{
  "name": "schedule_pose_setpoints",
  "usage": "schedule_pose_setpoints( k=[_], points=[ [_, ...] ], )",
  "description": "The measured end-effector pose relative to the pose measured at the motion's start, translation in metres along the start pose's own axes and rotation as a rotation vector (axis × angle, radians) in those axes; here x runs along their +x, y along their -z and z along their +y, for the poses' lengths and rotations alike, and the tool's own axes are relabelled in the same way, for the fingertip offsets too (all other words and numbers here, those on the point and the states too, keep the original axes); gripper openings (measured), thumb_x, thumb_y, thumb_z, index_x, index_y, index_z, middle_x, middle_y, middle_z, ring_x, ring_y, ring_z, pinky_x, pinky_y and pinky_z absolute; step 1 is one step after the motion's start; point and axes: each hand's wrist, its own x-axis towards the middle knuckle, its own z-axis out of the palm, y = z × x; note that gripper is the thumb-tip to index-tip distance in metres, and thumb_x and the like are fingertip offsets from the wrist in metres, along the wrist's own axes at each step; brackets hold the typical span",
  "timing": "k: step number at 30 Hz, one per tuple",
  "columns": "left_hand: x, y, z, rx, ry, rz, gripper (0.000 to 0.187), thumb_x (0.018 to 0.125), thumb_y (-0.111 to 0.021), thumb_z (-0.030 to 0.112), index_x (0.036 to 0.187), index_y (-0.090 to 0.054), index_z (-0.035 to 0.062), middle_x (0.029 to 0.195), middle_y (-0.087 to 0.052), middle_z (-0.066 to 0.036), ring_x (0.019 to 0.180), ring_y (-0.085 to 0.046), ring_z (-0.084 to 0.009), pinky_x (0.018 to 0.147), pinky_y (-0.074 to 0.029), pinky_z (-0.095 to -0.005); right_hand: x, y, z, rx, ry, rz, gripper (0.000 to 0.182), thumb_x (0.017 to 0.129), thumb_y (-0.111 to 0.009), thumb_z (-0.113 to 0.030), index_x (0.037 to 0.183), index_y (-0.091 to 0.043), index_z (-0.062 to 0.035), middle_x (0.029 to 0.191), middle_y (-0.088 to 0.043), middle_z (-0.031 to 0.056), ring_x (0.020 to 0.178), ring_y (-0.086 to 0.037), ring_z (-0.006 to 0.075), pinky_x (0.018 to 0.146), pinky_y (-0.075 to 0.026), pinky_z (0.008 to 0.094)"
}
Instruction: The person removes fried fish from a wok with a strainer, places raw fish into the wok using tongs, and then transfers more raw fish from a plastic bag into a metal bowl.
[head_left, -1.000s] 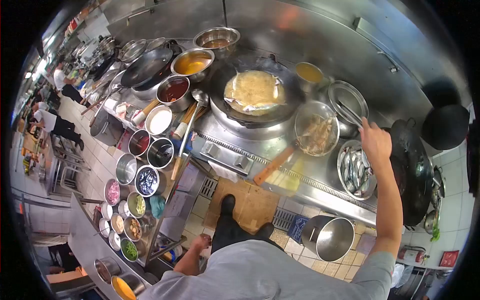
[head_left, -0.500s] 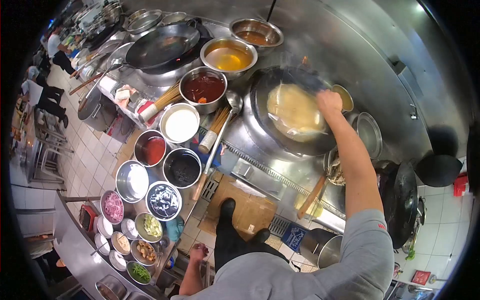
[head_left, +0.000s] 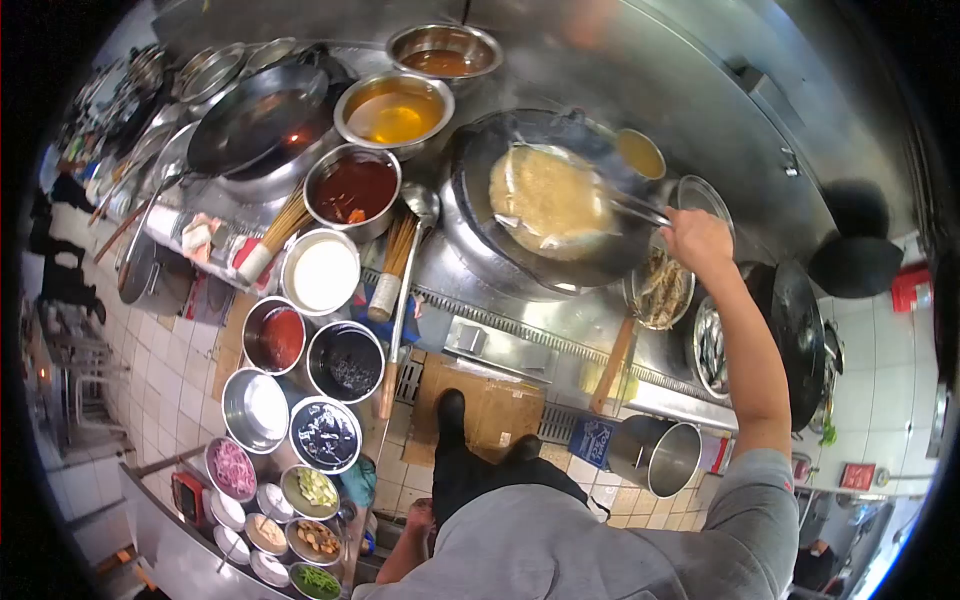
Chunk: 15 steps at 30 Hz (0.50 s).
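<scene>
My right hand (head_left: 697, 240) is closed around the end of what look like metal tongs (head_left: 640, 208), which reach over the right side of a large dark wok (head_left: 470, 190). Inside the wok, pale golden oil (head_left: 552, 195) is foaming, and the food in it cannot be made out. Just below that hand, a strainer basket (head_left: 660, 290) with a wooden handle holds small brownish fish-like pieces. My left hand (head_left: 418, 518) hangs low beside my leg, fingers curled, with nothing visible in it.
Bowls of amber liquid (head_left: 395, 112), dark red sauce (head_left: 350, 187) and white liquid (head_left: 322, 272) stand left of the wok, beside a long ladle (head_left: 405, 280). Small bowls of chopped ingredients (head_left: 318, 488) sit lower left. A steel pot (head_left: 672, 460) is at lower right.
My right hand has drawn back from over the wok toward its right edge, and the tongs now show. The oil foams more. My view has shifted, so the surroundings appear displaced.
</scene>
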Motion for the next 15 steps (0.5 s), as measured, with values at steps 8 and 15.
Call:
schedule_pose_setpoints(
  k=[8, 15],
  points=[
    [0.027, 0.019, 0.05, 0.067, 0.192, -0.121, 0.025, 0.099, -0.059, 0.028, 0.113, -0.065, 0.0081, 0.08, -0.062, -0.003, 0.07, -0.06, -0.0189, 0.069, -0.054, -0.0409, -0.054, 0.008, -0.003, 0.078, 0.069, -0.106, 0.029, 0.09, -0.067, -0.034, 0.107, -0.071, -0.0124, 0.095, -0.072, 0.0126, 0.093, -0.071, 0.0307, 0.081, -0.055, 0.0446],
    [0.03, 0.032, 0.055, -0.039, 0.26, -0.087, 0.026, 0.097, -0.059, 0.026, 0.115, -0.066, 0.0089, 0.086, -0.065, -0.004, 0.076, -0.064, -0.0207, 0.07, -0.056, -0.043, -0.042, -0.041, -0.031, 0.146, 0.137, 0.02, 0.029, 0.09, -0.066, -0.035, 0.105, -0.073, -0.0108, 0.1, -0.072, 0.013, 0.098, -0.07, 0.0317, 0.084, -0.055, 0.0447]
  ],
)
